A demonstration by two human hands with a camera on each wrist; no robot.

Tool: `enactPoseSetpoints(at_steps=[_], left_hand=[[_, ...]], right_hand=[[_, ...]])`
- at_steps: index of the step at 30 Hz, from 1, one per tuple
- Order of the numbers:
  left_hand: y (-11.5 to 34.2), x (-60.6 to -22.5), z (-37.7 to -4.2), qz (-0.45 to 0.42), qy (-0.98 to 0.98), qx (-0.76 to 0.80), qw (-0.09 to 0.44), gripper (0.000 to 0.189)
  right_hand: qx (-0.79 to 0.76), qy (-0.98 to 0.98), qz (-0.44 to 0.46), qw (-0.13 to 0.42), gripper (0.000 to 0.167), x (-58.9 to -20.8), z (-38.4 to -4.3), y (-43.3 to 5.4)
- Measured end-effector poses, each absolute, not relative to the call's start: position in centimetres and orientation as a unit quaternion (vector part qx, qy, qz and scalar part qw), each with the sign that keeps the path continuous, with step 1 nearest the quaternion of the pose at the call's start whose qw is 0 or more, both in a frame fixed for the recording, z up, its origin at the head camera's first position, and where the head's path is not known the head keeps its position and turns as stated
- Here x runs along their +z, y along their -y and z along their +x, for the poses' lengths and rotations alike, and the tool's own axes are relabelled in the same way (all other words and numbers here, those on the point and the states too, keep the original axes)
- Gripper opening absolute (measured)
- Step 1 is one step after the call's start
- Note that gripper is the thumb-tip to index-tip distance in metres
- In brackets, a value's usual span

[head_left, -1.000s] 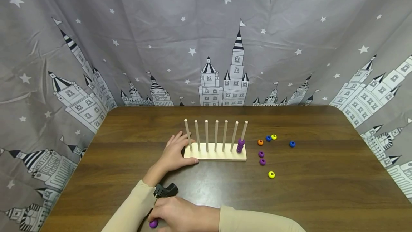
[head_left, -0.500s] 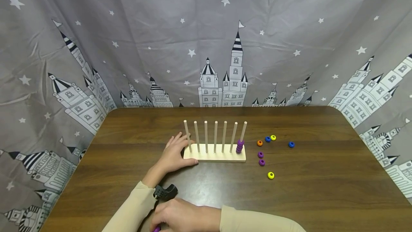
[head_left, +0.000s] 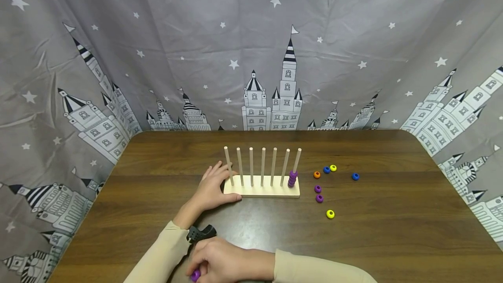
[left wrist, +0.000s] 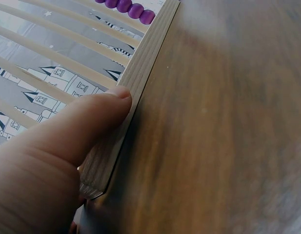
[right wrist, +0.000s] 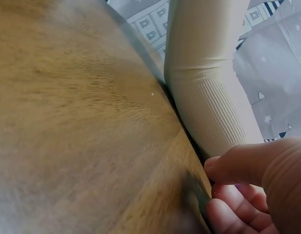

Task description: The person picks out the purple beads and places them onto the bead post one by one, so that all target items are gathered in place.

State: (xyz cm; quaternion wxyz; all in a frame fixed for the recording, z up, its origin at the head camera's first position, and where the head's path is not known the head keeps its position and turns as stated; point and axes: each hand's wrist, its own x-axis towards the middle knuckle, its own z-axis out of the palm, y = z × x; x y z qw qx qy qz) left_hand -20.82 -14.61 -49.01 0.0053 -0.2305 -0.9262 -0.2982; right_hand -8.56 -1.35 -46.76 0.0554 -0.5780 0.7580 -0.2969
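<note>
A pale wooden peg stand [head_left: 261, 191] with a row of upright pegs sits mid-table. Several purple beads [head_left: 292, 179] are stacked on its rightmost peg; the other pegs are bare. My left hand [head_left: 208, 191] grips the stand's left end, thumb [left wrist: 106, 105] pressed along the front edge and the other fingers around the side and back. At the table's near side, my right hand [head_left: 222, 259] pinches a purple bead [head_left: 195, 275] beside the left forearm. In the right wrist view, only a sliver of purple shows between the curled fingers [right wrist: 228, 214].
Right of the stand lie loose beads: an orange one [head_left: 316, 174], blue ones [head_left: 326, 170], yellow ones [head_left: 330, 214] and two purple ones [head_left: 318, 189]. A black wrist strap [head_left: 201, 233] is on the left wrist. A grey castle-print curtain [head_left: 188, 47] hangs behind the table.
The right hand has shifted slightly right, and the purple bead has moved a little right with it. The left hand keeps its place on the stand.
</note>
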Motion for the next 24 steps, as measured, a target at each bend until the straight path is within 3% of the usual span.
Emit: enactPoseSetpoints(at_steps=[9,16,24], left_hand=[[14.5,-49.3,-20.9,-0.232,0.926,-0.299,0.01,0.065],[14.4,-49.3,-20.8,-0.228,0.925,-0.303,0.009,0.066],[14.6,-49.3,-20.9,-0.225,0.928,-0.296,0.006,0.068]], right_hand=[[-0.334,-0.776,-0.529,0.08,0.018,-46.4,-8.8,-0.6],[-0.419,-0.79,-0.424,0.142,0.02,-46.7,-9.5,-4.6],[-0.498,-0.782,-0.338,0.159,0.018,-46.1,-10.6,-9.4]])
